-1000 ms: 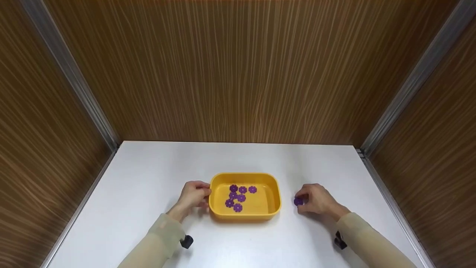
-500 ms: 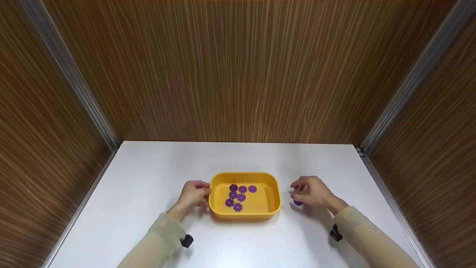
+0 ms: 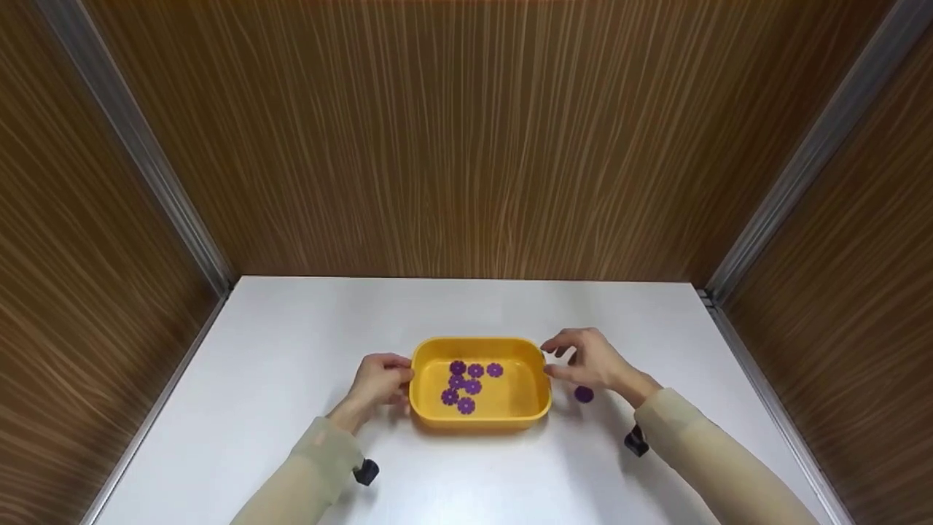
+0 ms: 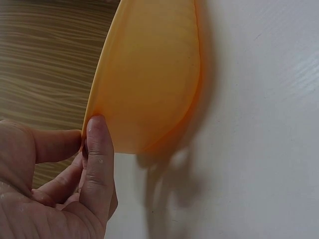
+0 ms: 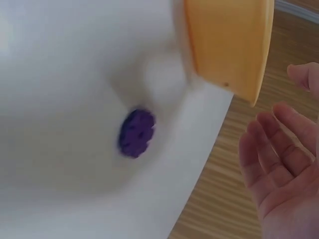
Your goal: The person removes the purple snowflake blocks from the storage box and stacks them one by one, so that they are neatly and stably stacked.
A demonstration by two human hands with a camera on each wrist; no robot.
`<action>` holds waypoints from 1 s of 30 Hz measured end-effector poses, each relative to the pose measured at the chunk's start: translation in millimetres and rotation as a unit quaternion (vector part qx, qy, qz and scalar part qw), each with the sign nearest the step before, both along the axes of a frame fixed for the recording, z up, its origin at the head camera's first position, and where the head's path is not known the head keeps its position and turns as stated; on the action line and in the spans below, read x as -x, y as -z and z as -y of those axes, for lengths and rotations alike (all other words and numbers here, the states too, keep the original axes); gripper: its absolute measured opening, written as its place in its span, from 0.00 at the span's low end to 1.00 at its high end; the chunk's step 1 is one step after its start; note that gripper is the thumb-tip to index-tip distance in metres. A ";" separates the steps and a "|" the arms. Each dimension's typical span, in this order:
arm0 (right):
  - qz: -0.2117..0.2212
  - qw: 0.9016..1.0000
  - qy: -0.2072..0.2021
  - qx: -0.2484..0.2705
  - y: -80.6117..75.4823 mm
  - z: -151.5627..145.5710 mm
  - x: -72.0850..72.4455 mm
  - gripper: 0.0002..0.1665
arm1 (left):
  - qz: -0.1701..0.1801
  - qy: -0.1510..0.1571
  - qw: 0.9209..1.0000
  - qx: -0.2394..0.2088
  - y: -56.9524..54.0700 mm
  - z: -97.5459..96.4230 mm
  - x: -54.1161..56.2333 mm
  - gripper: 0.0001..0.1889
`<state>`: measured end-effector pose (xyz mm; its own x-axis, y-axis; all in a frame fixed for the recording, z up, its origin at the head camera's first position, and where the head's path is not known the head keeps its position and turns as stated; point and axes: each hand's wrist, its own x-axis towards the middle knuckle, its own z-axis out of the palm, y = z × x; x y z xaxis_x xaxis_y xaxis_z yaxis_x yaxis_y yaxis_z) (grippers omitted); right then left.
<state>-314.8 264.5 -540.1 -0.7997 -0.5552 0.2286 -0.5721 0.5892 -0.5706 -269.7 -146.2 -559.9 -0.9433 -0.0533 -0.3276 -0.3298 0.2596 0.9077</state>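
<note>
White table (image 3: 291,350) bears the tray (image 3: 481,423); left hand (image 3: 377,380) pinches its left side, probably for steadiness. Right hand (image 3: 589,362), loosely spread, is at the right side, touch unclear.

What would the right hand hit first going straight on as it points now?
Most likely the right-end rim of the yellow tray: the right hand points at it in the head view. Depth is unclear, so it might pass over the rim.
</note>
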 end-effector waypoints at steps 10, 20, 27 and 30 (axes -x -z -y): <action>0.024 0.999 -0.031 -0.011 -10.8 36.6 3.9 0.22 | -0.004 0.006 1.000 -0.009 -2.2 1.7 -2.8 0.14; 0.020 0.988 -0.075 -0.131 -7.9 68.0 10.9 0.23 | -0.002 0.001 1.000 -0.007 -0.3 2.2 -0.5 0.14; 0.029 0.974 -0.117 -0.193 -0.5 82.9 17.7 0.21 | 0.005 0.001 1.000 0.002 -0.9 2.1 0.0 0.14; 0.024 0.968 -0.120 -0.218 1.4 86.6 20.2 0.20 | 0.003 0.003 1.000 0.003 -0.8 2.1 0.6 0.14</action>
